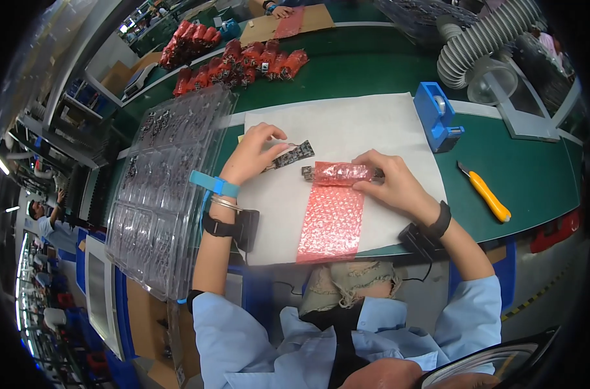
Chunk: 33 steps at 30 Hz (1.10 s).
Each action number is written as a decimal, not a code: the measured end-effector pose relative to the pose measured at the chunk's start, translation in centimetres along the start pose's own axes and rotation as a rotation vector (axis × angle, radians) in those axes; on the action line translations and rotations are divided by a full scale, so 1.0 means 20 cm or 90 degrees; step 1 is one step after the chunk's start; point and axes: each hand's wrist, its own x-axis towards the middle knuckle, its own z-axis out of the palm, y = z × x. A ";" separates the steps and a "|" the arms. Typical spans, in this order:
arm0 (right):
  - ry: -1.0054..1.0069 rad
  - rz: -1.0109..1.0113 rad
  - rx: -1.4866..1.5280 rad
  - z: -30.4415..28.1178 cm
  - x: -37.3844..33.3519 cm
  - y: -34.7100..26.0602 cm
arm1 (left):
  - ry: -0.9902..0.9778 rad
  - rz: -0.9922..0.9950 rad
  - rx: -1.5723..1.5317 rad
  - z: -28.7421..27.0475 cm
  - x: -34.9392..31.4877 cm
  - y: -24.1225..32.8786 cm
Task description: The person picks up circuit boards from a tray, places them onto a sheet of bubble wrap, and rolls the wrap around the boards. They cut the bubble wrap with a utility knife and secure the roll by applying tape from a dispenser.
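A clear tray (149, 207) of small parts sits at left; red bundles (243, 61) lie heaped beyond. The left hand (253, 155), thumb and fingers parted, is at a dark board (295, 155); whether they touch cannot be told. On a white sheet (379, 120), a red roll (337, 173) lies across a bubble-wrap strip's (332, 223) far end, its right end clamped in the right hand (398, 185). Farther right: a blue tape dispenser (431, 117) and yellow-handled tool (488, 196).
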 end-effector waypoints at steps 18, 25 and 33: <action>-0.019 -0.045 0.057 -0.02 0.02 0.06 | -0.047 0.048 -0.083 0.02 0.01 0.30; 0.010 -0.031 0.114 -0.01 0.01 0.06 | -0.075 0.122 -0.034 0.16 0.03 0.49; -0.036 -0.074 0.016 -0.05 0.02 0.02 | -0.049 0.105 0.003 0.21 0.03 0.47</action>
